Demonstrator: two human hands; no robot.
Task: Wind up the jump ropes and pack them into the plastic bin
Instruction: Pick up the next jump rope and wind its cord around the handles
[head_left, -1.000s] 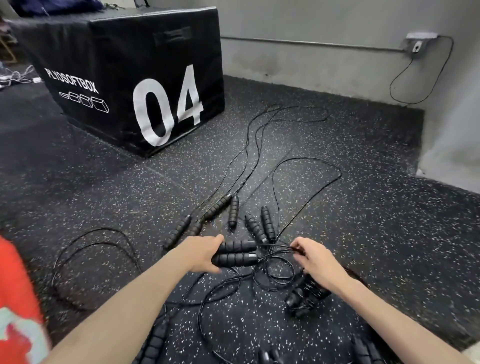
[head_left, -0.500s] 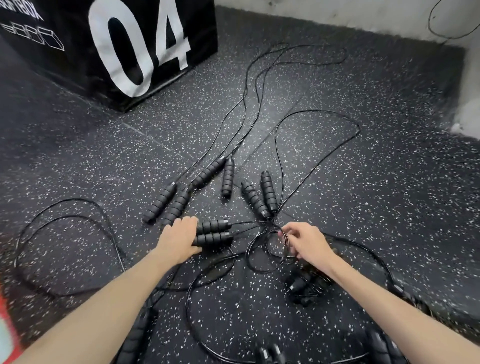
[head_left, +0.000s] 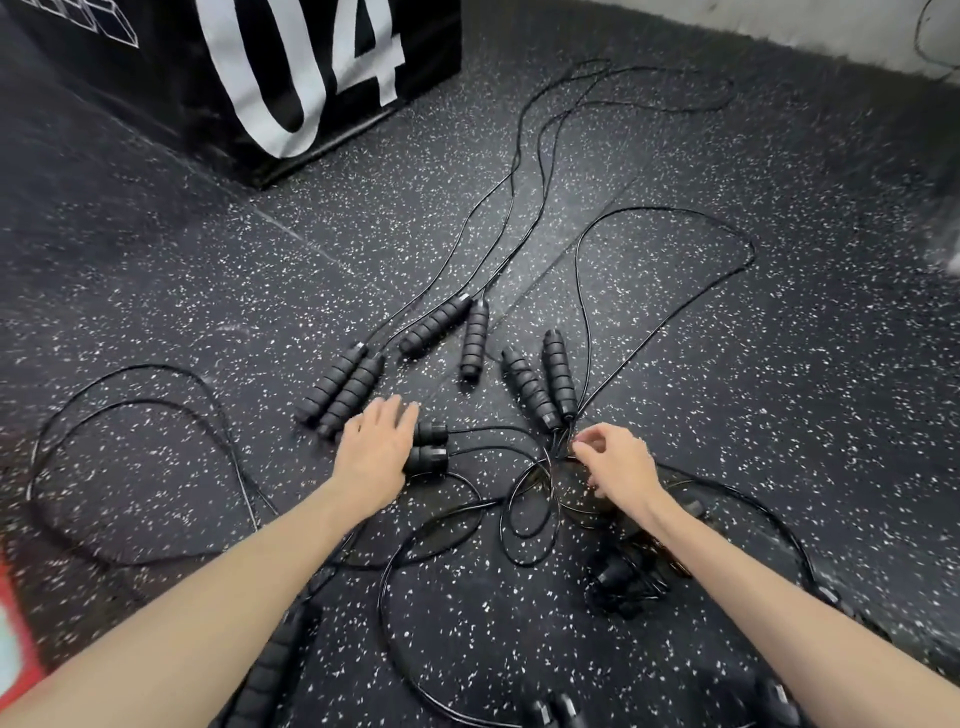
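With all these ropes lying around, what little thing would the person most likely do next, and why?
Probably draw another loop of cord in with the right hand toward the two handles under the left hand. The right hand's fingers pinch the thin cord where small coils are already forming, the left pins that rope's paired handles on the floor, and much cord lies loose nearby.
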